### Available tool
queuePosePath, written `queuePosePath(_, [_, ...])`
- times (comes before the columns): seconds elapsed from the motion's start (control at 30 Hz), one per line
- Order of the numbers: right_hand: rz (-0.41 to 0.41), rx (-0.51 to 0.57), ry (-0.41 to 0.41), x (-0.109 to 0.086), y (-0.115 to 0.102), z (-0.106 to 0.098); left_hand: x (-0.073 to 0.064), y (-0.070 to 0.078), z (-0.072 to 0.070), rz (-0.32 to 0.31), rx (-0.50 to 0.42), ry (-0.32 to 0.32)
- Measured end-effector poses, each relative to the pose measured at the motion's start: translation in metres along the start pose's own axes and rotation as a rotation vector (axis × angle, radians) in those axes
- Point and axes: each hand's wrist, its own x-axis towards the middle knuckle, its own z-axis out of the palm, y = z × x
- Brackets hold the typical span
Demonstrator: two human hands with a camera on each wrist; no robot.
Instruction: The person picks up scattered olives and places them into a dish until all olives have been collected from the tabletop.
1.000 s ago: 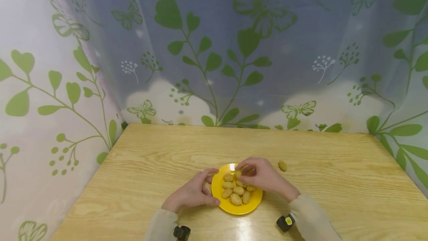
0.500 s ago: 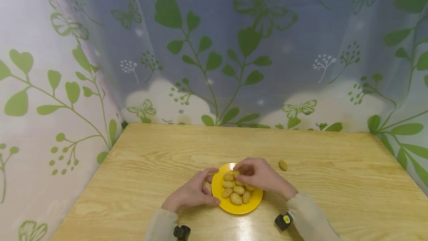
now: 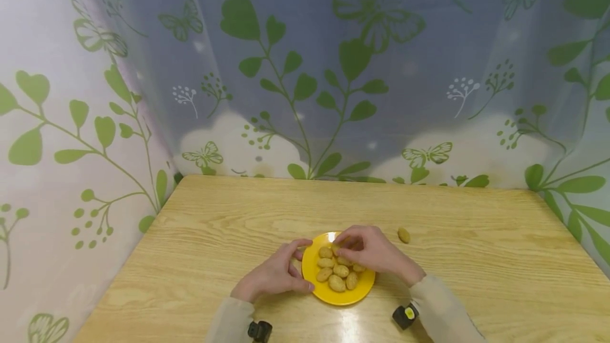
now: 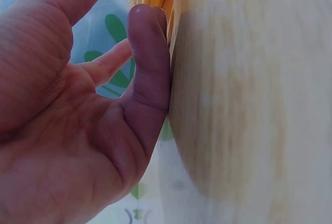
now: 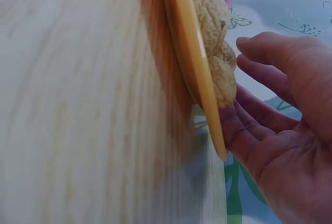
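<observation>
A yellow plate (image 3: 314, 292) stands on the table, bearing several tan, wrinkled, oval walnuts (image 3: 336, 283). At its left rim my left hand (image 3: 274, 274) holds on with index finger and thumb spread around the edge; in the left wrist view a bent finger (image 4: 149, 53) reaches toward the rim. Over the far side of the plate is my right hand (image 3: 374, 250), its thumb and fingertips closed in on a walnut (image 3: 335, 250) that they partly cover. The right wrist view has this thumb (image 5: 270, 47) close beside the walnuts, with the other fingers lower, near the rim.
One loose walnut (image 3: 403, 235) lies on the wooden table (image 3: 229, 216) beyond and right of the right hand. A curtain (image 3: 305, 68) with leaves and butterflies hangs behind the table and along its sides. Black cameras (image 3: 405, 316) are strapped at both wrists.
My right hand has shifted slightly left over the plate, and the walnut at its fingertips has moved a little with it. The left hand keeps its place at the rim.
</observation>
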Motion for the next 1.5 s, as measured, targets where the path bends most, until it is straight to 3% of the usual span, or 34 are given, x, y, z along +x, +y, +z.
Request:
queuePosePath(0.4, [-0.013,-0.038,0.057,-0.009,0.004,-0.009,0.001,0.000,0.001,-0.009,-0.001,0.007])
queuePosePath(0.7, [0.008,-0.002,0.088,-0.019,0.004,-0.022,0.001,0.000,0.001,-0.005,-0.002,0.010])
queuePosePath(1.17, [0.024,-0.038,0.218,-0.034,0.011,-0.044,0.001,0.000,0.000,-0.005,0.001,0.008])
queuePosePath(1.5, [0.037,-0.064,0.256,-0.048,0.018,-0.058,0.000,0.001,0.001,-0.002,0.009,0.008])
